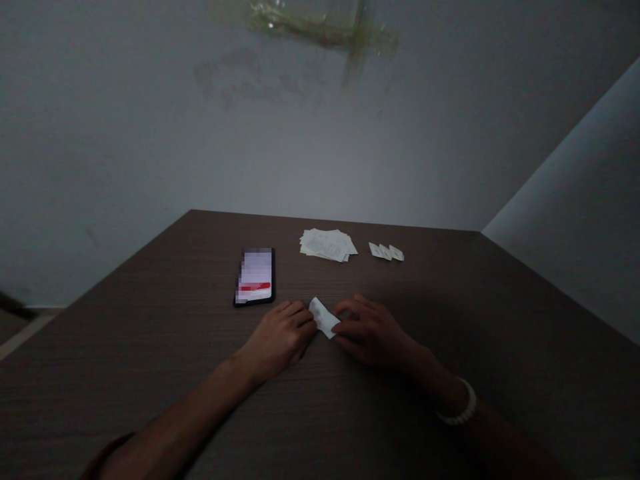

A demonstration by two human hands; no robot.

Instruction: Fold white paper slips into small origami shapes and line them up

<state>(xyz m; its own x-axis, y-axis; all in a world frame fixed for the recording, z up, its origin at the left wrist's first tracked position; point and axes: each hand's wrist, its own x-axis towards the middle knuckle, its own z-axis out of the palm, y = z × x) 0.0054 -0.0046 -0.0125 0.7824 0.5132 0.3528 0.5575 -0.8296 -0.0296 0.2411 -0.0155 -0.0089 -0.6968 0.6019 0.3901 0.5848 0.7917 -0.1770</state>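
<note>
A small white piece of paper, with faint grey marks, sits between my two hands just above the brown table. My left hand has its fingers curled together at the paper's left edge. On the other side, my right hand pinches the paper's right edge between thumb and fingers; a pale beaded bracelet circles that wrist. Beyond my left hand lies a phone with its screen lit. The undersides of both hands are dark and partly hidden.
A loose stack of white paper sheets lies toward the back of the table. To its right are several small folded papers in an overlapping row. A grey wall with tape on it rises behind the table's far edge.
</note>
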